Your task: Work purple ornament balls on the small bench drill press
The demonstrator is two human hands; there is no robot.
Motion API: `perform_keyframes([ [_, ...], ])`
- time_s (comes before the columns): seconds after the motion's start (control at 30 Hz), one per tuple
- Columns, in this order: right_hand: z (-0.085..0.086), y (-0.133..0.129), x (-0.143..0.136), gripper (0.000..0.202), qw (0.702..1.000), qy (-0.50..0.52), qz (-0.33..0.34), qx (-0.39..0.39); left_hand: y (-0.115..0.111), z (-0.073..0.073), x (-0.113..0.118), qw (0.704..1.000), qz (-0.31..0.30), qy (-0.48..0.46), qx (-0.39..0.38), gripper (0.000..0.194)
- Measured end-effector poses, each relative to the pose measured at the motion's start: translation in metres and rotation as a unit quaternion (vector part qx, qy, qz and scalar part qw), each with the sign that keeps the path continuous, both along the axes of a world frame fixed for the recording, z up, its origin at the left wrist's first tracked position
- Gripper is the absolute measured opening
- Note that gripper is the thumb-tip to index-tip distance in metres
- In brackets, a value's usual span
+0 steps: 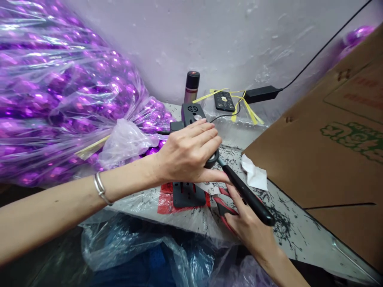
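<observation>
A black bench device with a lever stands on the table, its upper body (191, 113) showing a round vent and its base plate (189, 198) below. My left hand (191, 153) lies over the middle of it, fingers together and curled over the device, hiding what is beneath. Its thumb stretches to the right, under the long black lever handle (248, 195). Below that handle, my right hand (249, 223) is closed on red-and-black-handled scissors (225, 209). Their blades are mostly hidden near the base plate. A red patch (165, 199) shows beneath the plate, under clear plastic.
Clear bags of shiny purple balls (74, 87) crowd the left. Behind the device stand a dark-capped can (192, 85), a black phone-like object (224, 101), yellow ribbon (254, 115) and a power adapter (263, 94). A cardboard box (329, 159) and crumpled tissue (255, 173) are at right, among black scraps.
</observation>
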State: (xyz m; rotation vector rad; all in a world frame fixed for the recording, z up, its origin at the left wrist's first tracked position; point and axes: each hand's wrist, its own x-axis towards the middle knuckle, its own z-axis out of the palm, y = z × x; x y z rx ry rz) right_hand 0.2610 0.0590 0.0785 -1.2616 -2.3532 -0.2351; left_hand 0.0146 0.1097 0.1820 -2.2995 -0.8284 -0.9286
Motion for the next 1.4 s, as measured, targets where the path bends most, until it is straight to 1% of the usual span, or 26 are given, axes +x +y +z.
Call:
perform_keyframes([
  [0.13, -0.009, 0.003, 0.019, 0.067, 0.996, 0.003, 0.027, -0.081, 0.002, -0.003, 0.002, 1.0, -0.004, -0.006, 0.027, 0.067],
  [0.2, -0.01, 0.006, 0.024, 0.07, 0.993, 0.006, 0.027, -0.112, 0.003, -0.004, 0.003, 1.0, -0.002, -0.009, 0.026, 0.066],
  [0.27, -0.008, 0.009, 0.023, 0.07, 0.991, 0.008, 0.019, -0.131, 0.003, -0.004, 0.003, 1.0, -0.001, -0.01, 0.021, 0.066],
  [0.43, 0.001, 0.011, 0.012, 0.067, 0.989, 0.012, 0.022, -0.145, 0.002, -0.002, 0.002, 1.0, 0.001, -0.005, 0.0, 0.063],
  [0.5, 0.004, 0.01, 0.013, 0.061, 0.99, 0.011, 0.011, -0.144, 0.002, -0.001, 0.002, 1.0, 0.002, -0.003, -0.013, 0.062],
  [0.63, 0.007, 0.011, 0.016, 0.051, 0.99, 0.007, -0.015, -0.138, 0.002, -0.002, 0.002, 1.0, -0.001, -0.008, -0.015, 0.062],
  [0.77, 0.009, 0.016, 0.009, 0.053, 0.987, 0.013, 0.008, -0.161, 0.001, -0.002, 0.001, 1.0, 0.005, -0.005, -0.008, 0.064],
  [0.97, 0.015, 0.02, 0.011, 0.053, 0.979, 0.04, -0.007, -0.201, 0.001, -0.001, -0.001, 1.0, 0.006, 0.002, -0.015, 0.067],
  [1.17, 0.024, 0.026, 0.004, 0.054, 0.968, 0.041, 0.015, -0.249, -0.001, 0.001, 0.0, 1.0, 0.024, 0.009, -0.019, 0.066],
  [1.4, 0.036, 0.025, 0.007, 0.041, 0.965, 0.051, 0.011, -0.256, 0.0, 0.001, -0.002, 1.0, 0.0, 0.007, 0.009, 0.067],
])
